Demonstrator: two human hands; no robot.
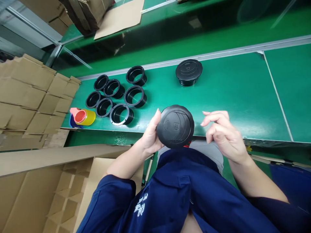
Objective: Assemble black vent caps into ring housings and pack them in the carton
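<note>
"Black plastic disc with a wavy rim: state its position."

"Held at the near edge of the smooth green table, between the person's two bare hands. Its marked face is turned toward the viewer."

"Which hand is nearer?"

"Left hand. It is in contact, its fingers clamped on the disc's left side. The thumb shows at the rim; the fingertips beneath are hidden."

"And the other?"

"Right hand: near, not touching. Its fingers are loosely curled and hold nothing visible. From those fingers the disc lies to the left, across a short gap; that gap is the governing relation."

"Long axis?"

"None noted. The outline is round, so no direction across the face is favoured."

"Other items?"

"One similar black round lidded unit beyond the disc; seven open black plastic flanged cylinders to the left."
</note>
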